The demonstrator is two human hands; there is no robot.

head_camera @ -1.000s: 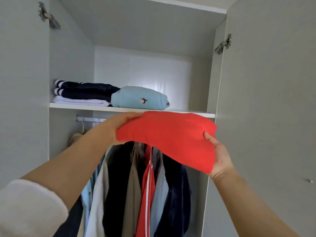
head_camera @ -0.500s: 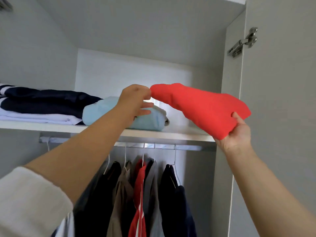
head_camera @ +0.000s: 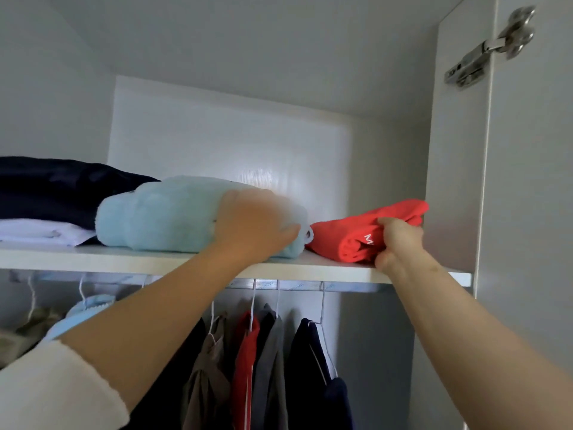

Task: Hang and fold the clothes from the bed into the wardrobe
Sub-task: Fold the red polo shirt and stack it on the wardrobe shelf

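White sleeve [head_camera: 46,383] low left, hanging clothes [head_camera: 248,352] under the shelf [head_camera: 155,262]; left hand [head_camera: 254,225] — blurred, fingers together, flat on light-blue bundle [head_camera: 161,212]; right hand [head_camera: 397,243], fingers curled, pinching red folded garment [head_camera: 341,243] — on shelf's right end, beside the bundle; navy stack [head_camera: 46,187] behind.

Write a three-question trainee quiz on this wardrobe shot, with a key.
1. True or false: the red folded garment lies on the shelf, to the right of the light blue folded garment.
2. What is the right hand doing? A: gripping the red folded garment. B: hanging open in the air. C: lying flat on the shelf.
3. Fill in the colour: the left hand rests on the ___ folded garment.

Key: 1 true; 2 A; 3 light blue.
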